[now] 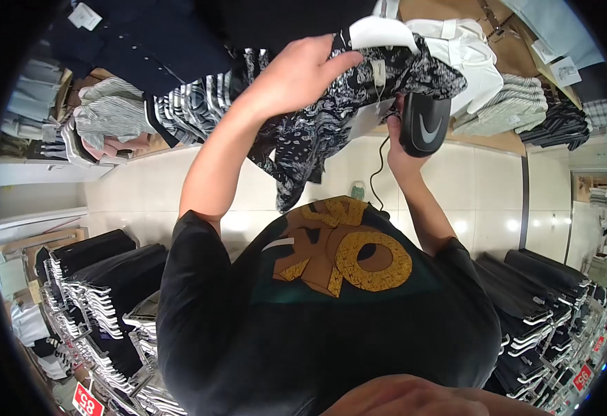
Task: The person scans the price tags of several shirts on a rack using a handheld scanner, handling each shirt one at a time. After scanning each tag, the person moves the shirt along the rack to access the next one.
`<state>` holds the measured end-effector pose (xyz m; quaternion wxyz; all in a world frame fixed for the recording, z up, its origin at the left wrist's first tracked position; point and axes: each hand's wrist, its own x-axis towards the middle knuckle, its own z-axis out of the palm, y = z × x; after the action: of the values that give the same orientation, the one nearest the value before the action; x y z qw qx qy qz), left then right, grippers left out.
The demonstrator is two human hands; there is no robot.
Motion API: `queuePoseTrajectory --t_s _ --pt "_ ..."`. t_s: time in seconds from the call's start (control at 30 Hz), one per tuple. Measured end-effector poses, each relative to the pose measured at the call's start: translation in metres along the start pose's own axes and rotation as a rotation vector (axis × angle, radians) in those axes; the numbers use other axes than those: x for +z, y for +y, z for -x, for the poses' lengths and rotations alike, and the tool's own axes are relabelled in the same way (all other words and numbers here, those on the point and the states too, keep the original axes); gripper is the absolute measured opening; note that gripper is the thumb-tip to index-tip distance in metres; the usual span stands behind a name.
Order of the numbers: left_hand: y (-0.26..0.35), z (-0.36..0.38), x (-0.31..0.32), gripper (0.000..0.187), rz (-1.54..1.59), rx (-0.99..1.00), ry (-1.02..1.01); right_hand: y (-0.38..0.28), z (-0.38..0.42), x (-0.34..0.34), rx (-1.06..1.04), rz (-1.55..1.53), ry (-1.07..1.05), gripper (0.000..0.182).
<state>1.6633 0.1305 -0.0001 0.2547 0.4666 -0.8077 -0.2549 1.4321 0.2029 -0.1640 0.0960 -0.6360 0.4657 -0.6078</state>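
My left hand [296, 76] grips a black-and-white patterned shirt [303, 139] near its collar, thumb lying over the cloth. The shirt hangs on a white hanger [383, 33], with a small label at the neck. A white paper tag [371, 118] hangs in front of the shirt, close to my right hand. In my right hand [404, 156] is a black barcode scanner [425, 125] with a grey curved mark on top. Its dark cord [376, 173] trails down toward my body. My right fingers are partly hidden behind the scanner.
Striped shirts [192, 104] hang to the left of the patterned one, white garments [456, 52] to the right. Racks of dark trousers [109, 270] stand on both sides behind me. Red price signs [89, 401] show at the lower edges. Pale tiled floor [470, 187] lies below.
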Motion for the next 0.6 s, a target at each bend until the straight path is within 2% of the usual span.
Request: queuePoseTrajectory --t_s 0.07,0.13,0.17,0.2,0.27,0.33,0.4,0.47,0.6 --pt "-0.009 -0.007 -0.02 0.043 0.064 0.064 0.052 -0.009 -0.014 0.012 0.002 -0.098 -0.022 0.043" --pt "0.007 0.0 -0.044 0.043 0.329 -0.001 0.024 -0.008 -0.02 0.028 -0.027 -0.226 -0.007 0.044" --pt "0.016 0.002 -0.06 0.041 0.339 -0.139 -0.053 -0.009 -0.022 0.033 0.06 -0.291 -0.019 0.045" --pt "0.013 0.002 -0.065 0.039 0.372 -0.156 -0.037 -0.019 -0.026 0.037 0.051 -0.295 -0.021 0.045" --pt "-0.007 0.0 -0.067 0.039 0.504 -0.105 0.017 -0.047 -0.036 0.04 0.232 -0.516 -0.086 0.044" --pt "-0.011 0.004 -0.074 0.039 0.509 -0.121 0.046 -0.055 -0.041 0.037 0.23 -0.536 -0.085 0.041" --pt "-0.014 0.009 -0.078 0.039 0.515 -0.133 0.074 -0.065 -0.045 0.025 0.359 -0.589 -0.087 0.041" --pt "-0.025 0.016 -0.075 0.039 0.597 -0.071 0.115 -0.074 -0.054 0.014 0.301 -0.594 -0.095 0.039" --pt "-0.03 0.036 -0.052 0.036 0.756 -0.164 0.191 -0.083 -0.071 -0.005 0.373 -0.612 -0.137 0.04"
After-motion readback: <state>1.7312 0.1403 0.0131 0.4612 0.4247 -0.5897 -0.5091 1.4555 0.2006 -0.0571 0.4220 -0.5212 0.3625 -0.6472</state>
